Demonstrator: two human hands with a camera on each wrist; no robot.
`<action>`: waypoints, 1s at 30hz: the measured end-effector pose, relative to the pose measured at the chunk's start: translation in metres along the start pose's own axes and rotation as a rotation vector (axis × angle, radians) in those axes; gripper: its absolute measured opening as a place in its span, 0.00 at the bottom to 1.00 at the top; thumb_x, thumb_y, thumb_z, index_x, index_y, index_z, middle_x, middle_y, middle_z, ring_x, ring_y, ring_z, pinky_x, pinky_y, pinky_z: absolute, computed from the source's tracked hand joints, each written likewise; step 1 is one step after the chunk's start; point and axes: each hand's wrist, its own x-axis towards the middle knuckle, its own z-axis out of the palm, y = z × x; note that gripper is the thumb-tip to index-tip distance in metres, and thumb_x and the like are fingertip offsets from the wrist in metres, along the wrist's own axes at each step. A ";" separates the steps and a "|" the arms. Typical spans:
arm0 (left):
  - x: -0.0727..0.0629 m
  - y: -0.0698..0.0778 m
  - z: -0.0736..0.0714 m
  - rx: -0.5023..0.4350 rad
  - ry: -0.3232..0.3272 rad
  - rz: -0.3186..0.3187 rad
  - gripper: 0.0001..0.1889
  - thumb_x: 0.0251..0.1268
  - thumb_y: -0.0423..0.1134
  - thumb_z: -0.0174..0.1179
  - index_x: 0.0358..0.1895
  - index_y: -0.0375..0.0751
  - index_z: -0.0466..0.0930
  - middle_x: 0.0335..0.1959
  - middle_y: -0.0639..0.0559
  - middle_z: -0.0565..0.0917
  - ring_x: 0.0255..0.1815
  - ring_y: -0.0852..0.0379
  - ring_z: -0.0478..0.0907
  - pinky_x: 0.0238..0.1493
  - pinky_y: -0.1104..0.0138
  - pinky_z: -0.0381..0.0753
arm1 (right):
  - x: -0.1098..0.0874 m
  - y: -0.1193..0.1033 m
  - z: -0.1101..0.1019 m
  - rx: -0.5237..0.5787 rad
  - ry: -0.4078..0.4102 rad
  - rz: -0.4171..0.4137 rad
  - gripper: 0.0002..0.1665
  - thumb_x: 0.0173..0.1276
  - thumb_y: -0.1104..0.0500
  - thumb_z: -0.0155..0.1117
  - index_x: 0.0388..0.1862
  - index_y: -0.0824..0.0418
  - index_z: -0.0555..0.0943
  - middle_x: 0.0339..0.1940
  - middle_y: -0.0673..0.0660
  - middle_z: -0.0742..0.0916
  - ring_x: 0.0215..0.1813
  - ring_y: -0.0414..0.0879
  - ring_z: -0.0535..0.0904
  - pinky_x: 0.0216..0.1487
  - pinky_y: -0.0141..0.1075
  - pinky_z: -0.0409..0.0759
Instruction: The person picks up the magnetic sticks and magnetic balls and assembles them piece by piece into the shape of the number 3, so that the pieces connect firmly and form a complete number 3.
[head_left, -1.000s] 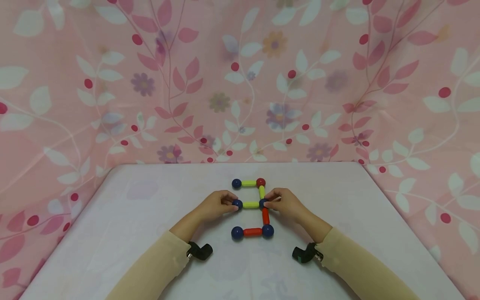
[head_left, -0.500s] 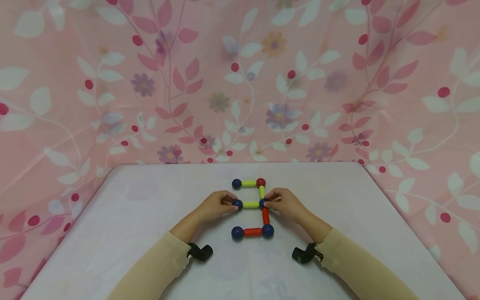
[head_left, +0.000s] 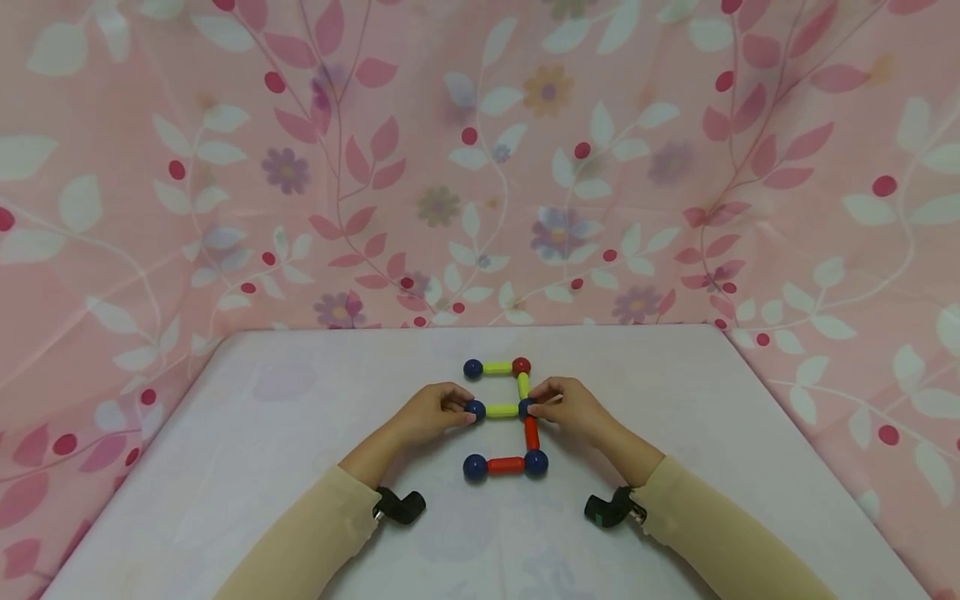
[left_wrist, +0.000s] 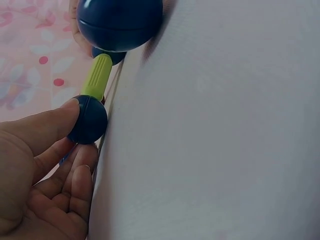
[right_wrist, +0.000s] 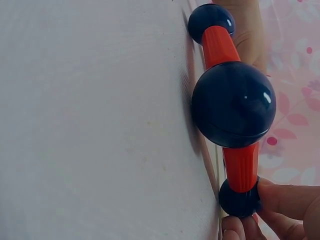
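On the table lies a figure of toy balls and rods, shaped like a 3. My left hand (head_left: 429, 415) pinches the dark blue ball (head_left: 476, 411) at the left end of the middle yellow-green rod (head_left: 502, 411). With thumb and fingers, my right hand (head_left: 573, 410) pinches the blue ball (head_left: 526, 408) at that rod's right end, partly hidden by fingertips. Above it, a yellow-green rod (head_left: 523, 385) leads to a red ball (head_left: 521, 367). Below, a red rod (head_left: 532, 434) runs to a larger blue ball (right_wrist: 234, 104).
At the figure's top left is a blue ball (head_left: 473, 368) on a yellow-green rod (head_left: 497, 368). A red rod (head_left: 506, 466) ends in another blue ball (head_left: 476, 467) at bottom left. The white table (head_left: 300, 500) meets a pink floral cloth (head_left: 480, 167) behind.
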 end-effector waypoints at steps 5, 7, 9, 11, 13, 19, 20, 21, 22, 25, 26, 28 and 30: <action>-0.001 0.001 0.000 0.002 0.001 0.003 0.15 0.64 0.40 0.69 0.52 0.40 0.83 0.39 0.54 0.84 0.41 0.58 0.79 0.42 0.67 0.79 | -0.001 -0.001 0.000 0.008 -0.008 0.002 0.11 0.66 0.61 0.71 0.47 0.61 0.84 0.45 0.55 0.85 0.44 0.48 0.81 0.43 0.38 0.81; -0.001 0.001 0.000 0.002 0.003 0.002 0.15 0.64 0.40 0.69 0.52 0.40 0.83 0.39 0.54 0.84 0.41 0.58 0.79 0.43 0.66 0.79 | -0.002 -0.001 -0.001 0.011 -0.011 0.001 0.11 0.67 0.61 0.71 0.47 0.61 0.84 0.45 0.55 0.85 0.44 0.48 0.81 0.43 0.38 0.81; -0.001 0.001 0.000 0.001 0.003 -0.001 0.16 0.64 0.40 0.69 0.52 0.40 0.83 0.39 0.54 0.84 0.41 0.58 0.79 0.43 0.66 0.80 | -0.001 -0.001 -0.001 0.011 -0.011 0.001 0.11 0.67 0.61 0.71 0.47 0.61 0.84 0.45 0.56 0.85 0.45 0.49 0.81 0.43 0.38 0.81; 0.000 0.000 0.001 0.003 0.004 0.001 0.16 0.64 0.41 0.70 0.52 0.40 0.83 0.39 0.54 0.84 0.41 0.58 0.79 0.44 0.66 0.80 | -0.001 -0.001 -0.001 0.010 -0.012 -0.002 0.11 0.67 0.61 0.71 0.47 0.61 0.84 0.45 0.56 0.85 0.45 0.49 0.81 0.43 0.38 0.81; 0.000 -0.001 0.001 0.003 0.003 0.002 0.16 0.64 0.41 0.70 0.53 0.40 0.83 0.39 0.54 0.84 0.41 0.58 0.79 0.44 0.66 0.80 | -0.001 0.000 -0.001 0.010 -0.013 -0.004 0.11 0.67 0.61 0.71 0.47 0.61 0.84 0.45 0.56 0.85 0.45 0.49 0.81 0.42 0.38 0.81; 0.000 -0.001 0.000 -0.004 0.004 -0.006 0.16 0.64 0.41 0.70 0.52 0.41 0.83 0.39 0.54 0.84 0.41 0.57 0.79 0.44 0.66 0.80 | 0.000 0.001 -0.001 0.009 -0.020 -0.012 0.12 0.67 0.60 0.71 0.48 0.62 0.84 0.45 0.56 0.85 0.44 0.49 0.81 0.42 0.38 0.81; 0.000 -0.001 0.000 -0.007 0.004 -0.008 0.16 0.64 0.40 0.70 0.52 0.41 0.83 0.39 0.54 0.84 0.41 0.57 0.79 0.44 0.66 0.80 | 0.000 0.001 -0.001 0.010 -0.019 -0.009 0.12 0.66 0.61 0.71 0.47 0.62 0.84 0.45 0.56 0.85 0.44 0.49 0.81 0.42 0.38 0.81; 0.001 -0.001 0.000 -0.008 0.005 -0.006 0.16 0.64 0.40 0.70 0.52 0.40 0.83 0.39 0.54 0.85 0.41 0.57 0.79 0.44 0.66 0.80 | 0.000 0.000 -0.002 0.011 -0.020 -0.008 0.12 0.67 0.61 0.71 0.47 0.62 0.84 0.45 0.56 0.85 0.44 0.49 0.81 0.42 0.38 0.81; 0.001 -0.002 0.001 -0.009 0.006 -0.003 0.16 0.64 0.41 0.70 0.52 0.40 0.83 0.39 0.54 0.85 0.41 0.57 0.79 0.44 0.66 0.80 | 0.000 0.000 -0.002 0.009 -0.023 -0.010 0.12 0.67 0.60 0.71 0.48 0.61 0.84 0.45 0.56 0.85 0.44 0.49 0.81 0.42 0.38 0.81; 0.001 -0.003 0.001 -0.014 0.020 0.001 0.15 0.64 0.40 0.69 0.52 0.40 0.83 0.40 0.53 0.85 0.42 0.58 0.80 0.45 0.66 0.80 | 0.000 -0.001 -0.004 0.012 -0.034 -0.011 0.12 0.67 0.60 0.70 0.49 0.61 0.84 0.45 0.55 0.85 0.44 0.48 0.81 0.43 0.39 0.81; 0.000 -0.004 0.001 -0.015 0.027 0.003 0.15 0.64 0.40 0.69 0.51 0.40 0.83 0.40 0.53 0.85 0.42 0.58 0.80 0.45 0.66 0.80 | -0.001 -0.001 -0.005 0.011 -0.042 -0.015 0.12 0.68 0.60 0.70 0.49 0.61 0.84 0.45 0.56 0.85 0.45 0.48 0.81 0.44 0.39 0.82; -0.002 -0.005 0.001 -0.015 0.053 0.006 0.15 0.64 0.40 0.69 0.51 0.40 0.83 0.41 0.53 0.85 0.43 0.58 0.81 0.45 0.65 0.81 | -0.003 -0.002 -0.007 0.013 -0.053 -0.012 0.13 0.69 0.60 0.69 0.51 0.61 0.83 0.46 0.56 0.84 0.45 0.48 0.82 0.44 0.39 0.82; -0.005 -0.005 0.000 -0.010 0.088 -0.004 0.14 0.64 0.40 0.70 0.50 0.40 0.83 0.41 0.53 0.85 0.43 0.58 0.81 0.46 0.65 0.81 | -0.005 -0.004 -0.012 0.018 -0.053 0.000 0.14 0.69 0.59 0.68 0.52 0.61 0.83 0.48 0.57 0.84 0.46 0.48 0.82 0.45 0.40 0.83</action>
